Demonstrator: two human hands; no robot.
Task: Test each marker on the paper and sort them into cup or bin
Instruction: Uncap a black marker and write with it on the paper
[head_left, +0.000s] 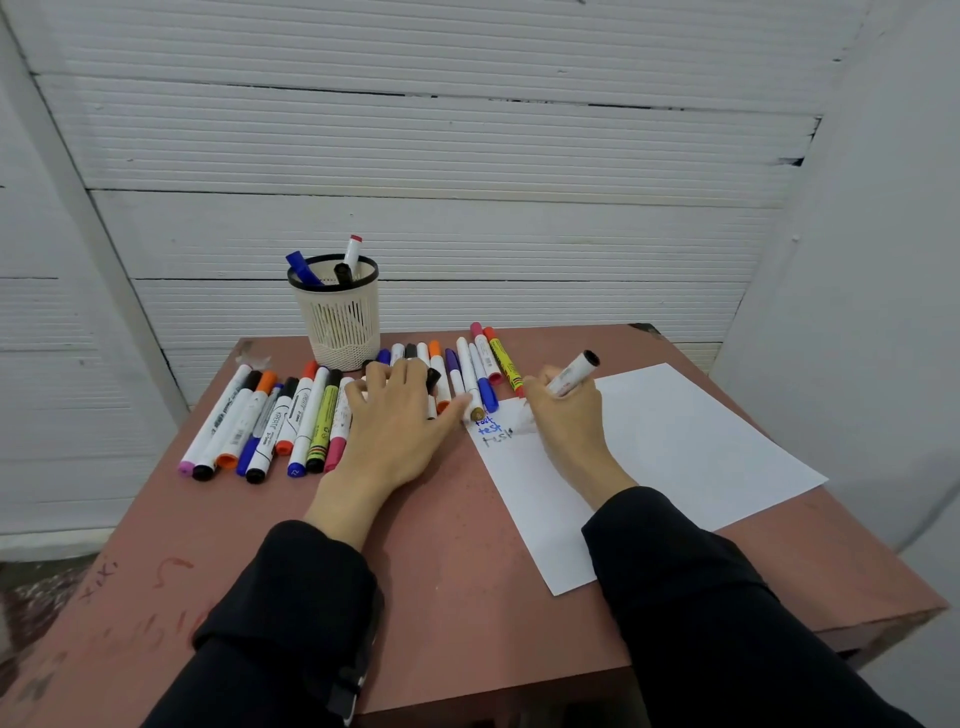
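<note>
A white sheet of paper (675, 441) lies on the right side of the brown table (441, 545). Its top left corner bears the word "test" (491, 428) in blue and in grey. My right hand (566, 415) grips a white marker with a black end (574, 371), its tip down on the paper beside that writing. My left hand (400, 415) rests flat on a row of loose markers (270, 415), fingers spread and thumb reaching toward a gold-tipped marker (475, 413). A black cap (434, 378) shows beside its fingers. A cream mesh cup (340, 317) holds three markers.
More markers (483, 364) lie in a row between the cup and the paper's top edge. White panel walls close in behind and on the right. The table's front part is bare brown surface. No bin is in view.
</note>
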